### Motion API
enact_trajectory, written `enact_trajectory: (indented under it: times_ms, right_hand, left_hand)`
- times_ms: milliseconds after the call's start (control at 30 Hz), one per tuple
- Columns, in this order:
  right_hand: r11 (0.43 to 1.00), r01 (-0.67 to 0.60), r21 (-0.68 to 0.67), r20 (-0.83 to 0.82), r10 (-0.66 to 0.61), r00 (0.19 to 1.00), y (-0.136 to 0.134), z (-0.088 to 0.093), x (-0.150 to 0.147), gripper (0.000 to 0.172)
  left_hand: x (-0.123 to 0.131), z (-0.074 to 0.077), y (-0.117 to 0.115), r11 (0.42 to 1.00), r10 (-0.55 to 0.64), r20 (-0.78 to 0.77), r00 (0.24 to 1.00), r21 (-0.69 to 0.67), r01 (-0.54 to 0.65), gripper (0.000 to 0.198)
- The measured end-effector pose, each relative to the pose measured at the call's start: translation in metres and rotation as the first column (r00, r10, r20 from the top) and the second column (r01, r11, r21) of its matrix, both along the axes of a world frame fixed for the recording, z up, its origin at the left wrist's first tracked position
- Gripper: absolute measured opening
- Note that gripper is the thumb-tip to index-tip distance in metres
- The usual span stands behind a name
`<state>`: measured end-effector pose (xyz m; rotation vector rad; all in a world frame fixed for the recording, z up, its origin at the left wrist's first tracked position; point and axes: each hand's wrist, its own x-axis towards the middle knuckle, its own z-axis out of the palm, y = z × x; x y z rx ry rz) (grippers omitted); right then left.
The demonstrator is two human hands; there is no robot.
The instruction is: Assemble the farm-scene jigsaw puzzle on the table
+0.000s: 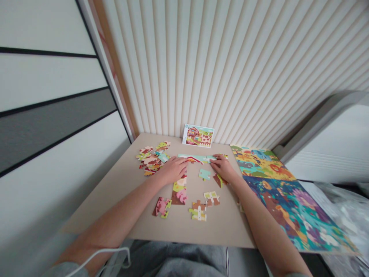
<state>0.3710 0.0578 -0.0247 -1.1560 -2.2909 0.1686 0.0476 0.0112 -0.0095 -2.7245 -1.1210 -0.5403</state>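
A partly joined jigsaw puzzle lies on the table, with a top row [193, 159] showing a red roof against light blue and a left column [180, 191] with a pink pig. My left hand [174, 169] rests open over the corner where they meet, fingers stretched flat on the pieces. At the row's right end, my right hand [222, 168] has its fingertips on a light-blue puzzle piece [211, 158]. Just below lie a loose light-blue piece [204, 174] and a brown-and-green piece [218, 180], the latter beside my right hand.
A pile of loose pieces [150, 159] lies at the left. Nearer me are a pink piece [162, 207] and fence pieces [198, 211]. A picture card [198, 135] leans at the back. Two finished puzzles, animals [261, 163] and forest [294, 211], lie right.
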Motion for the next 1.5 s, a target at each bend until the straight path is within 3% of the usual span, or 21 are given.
enact_trajectory:
  times_ms: [200,533,767,1200,1267,1367,1433,1500]
  right_hand:
    - [0.999,0.045,0.002,0.049,-0.045,0.998,-0.003,0.0,0.0,0.03]
    - [0.992,0.125,-0.005,-0.014,-0.125,0.992,-0.007,0.005,-0.003,0.038]
    - [0.984,0.178,0.031,0.024,-0.179,0.984,-0.014,0.018,0.0,0.045]
    - [0.852,0.522,0.031,0.141,-0.521,0.842,-0.015,0.021,0.051,0.046]
    - [0.882,0.469,0.033,0.099,-0.47,0.877,-0.018,0.026,0.044,0.044]
    - [0.978,0.189,-0.09,0.035,-0.187,0.982,-0.027,0.035,0.017,0.042]
    - [0.977,-0.041,-0.207,0.038,0.05,0.998,-0.035,0.039,-0.005,0.043]
    - [0.952,-0.137,-0.276,0.087,0.166,0.982,-0.045,0.042,-0.025,0.051]
  left_hand:
    - [-0.001,-0.002,0.001,1.0,-0.003,-0.006,1.0,0.008,0.003,0.036]
    - [0.0,-0.001,0.0,1.0,0.009,0.0,1.0,-0.012,-0.009,0.037]
    - [0.0,0.001,-0.001,1.0,0.002,0.011,1.0,-0.02,-0.001,0.037]
    - [-0.001,0.003,-0.002,1.0,0.003,0.014,1.0,-0.015,-0.003,0.035]
    - [0.0,0.004,-0.003,1.0,0.007,0.014,1.0,-0.02,-0.006,0.035]
    - [0.0,0.005,-0.004,1.0,0.007,0.001,1.0,-0.024,-0.007,0.035]
    - [0.001,0.005,-0.004,1.0,0.012,-0.004,1.0,-0.018,-0.012,0.034]
    - [0.001,0.005,-0.004,1.0,0.018,-0.002,1.0,-0.016,-0.018,0.034]
